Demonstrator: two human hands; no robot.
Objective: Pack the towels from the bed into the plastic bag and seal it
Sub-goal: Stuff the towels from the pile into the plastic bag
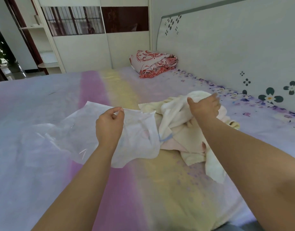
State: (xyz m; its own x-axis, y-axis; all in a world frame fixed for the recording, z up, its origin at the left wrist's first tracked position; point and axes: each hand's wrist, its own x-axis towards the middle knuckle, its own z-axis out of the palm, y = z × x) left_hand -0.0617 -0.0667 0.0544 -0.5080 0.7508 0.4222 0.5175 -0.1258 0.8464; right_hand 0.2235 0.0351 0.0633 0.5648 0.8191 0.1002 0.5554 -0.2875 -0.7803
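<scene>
A translucent white plastic bag (73, 130) lies spread on the bed (143, 189), its mouth edge lifted toward the towels. My left hand (110, 125) pinches that upper edge between thumb and fingers. A loose heap of cream and pale pink towels (175, 124) sits just right of the bag. My right hand (205, 105) rests on top of the heap, fingers spread over a white towel fold, not clearly closed around it.
A folded red-and-white patterned quilt (153, 64) lies at the far corner by the headboard (226, 47). A white wardrobe with shelves (87, 44) stands beyond the bed's far edge. The striped purple and yellow sheet stretches left and toward me.
</scene>
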